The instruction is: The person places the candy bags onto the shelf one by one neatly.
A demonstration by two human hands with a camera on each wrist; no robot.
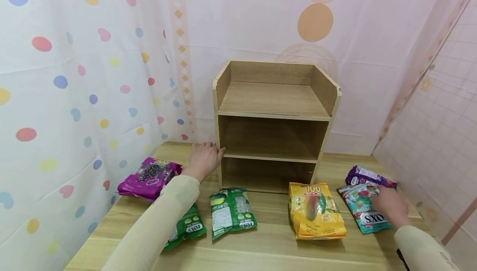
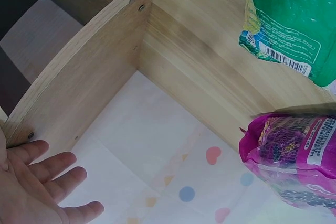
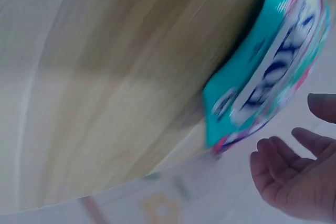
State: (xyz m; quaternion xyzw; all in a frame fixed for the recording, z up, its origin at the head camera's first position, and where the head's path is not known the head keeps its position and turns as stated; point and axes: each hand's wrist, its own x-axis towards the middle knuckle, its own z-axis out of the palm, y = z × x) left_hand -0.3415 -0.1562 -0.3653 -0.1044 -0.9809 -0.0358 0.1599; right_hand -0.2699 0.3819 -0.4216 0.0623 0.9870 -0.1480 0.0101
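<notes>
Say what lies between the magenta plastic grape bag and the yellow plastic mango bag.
In the head view: a green plastic bag partly behind the cream left sleeve, then another green plastic bag.

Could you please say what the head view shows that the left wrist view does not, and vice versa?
Only the head view shows the right hand, yellow bag and teal bag. Only the left wrist view shows screw fittings on the outer side of the shelf unit. Both show the left hand, shelf unit, purple grape bag and a green bag.
</notes>
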